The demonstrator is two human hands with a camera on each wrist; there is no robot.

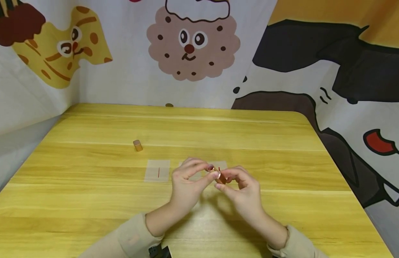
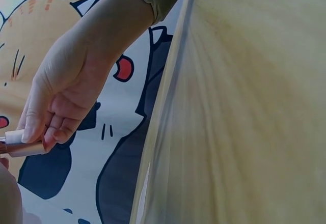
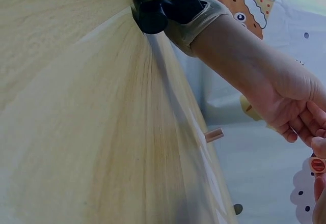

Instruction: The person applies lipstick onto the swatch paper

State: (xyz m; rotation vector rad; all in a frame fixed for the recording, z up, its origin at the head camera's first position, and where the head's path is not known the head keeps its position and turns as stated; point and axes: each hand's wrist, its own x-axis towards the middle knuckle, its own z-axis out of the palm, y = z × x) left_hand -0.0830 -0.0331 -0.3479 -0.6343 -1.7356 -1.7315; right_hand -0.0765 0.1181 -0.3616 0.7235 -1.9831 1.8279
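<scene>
My left hand (image 1: 186,182) and right hand (image 1: 246,188) meet over the middle of the table, pinching a small copper-coloured lipstick (image 1: 222,178) between thumbs and fingertips. Its shiny casing (image 2: 29,148) shows at the right hand's fingertips in the left wrist view. A round end with a red label (image 3: 318,165) faces the right wrist camera. Fingers hide part of it. Left of the hands, a small copper-coloured piece like a lipstick cap (image 1: 138,146) stands on the table. Nearer the left hand lies a pale paper (image 1: 151,172) with one thin red line.
More pale paper (image 1: 222,164) lies behind the hands, partly covered by them. A small red mark shows there; I cannot tell whether it is on the paper. The wooden table (image 1: 99,200) ends at a printed cartoon cloth (image 1: 122,86) behind and on both sides.
</scene>
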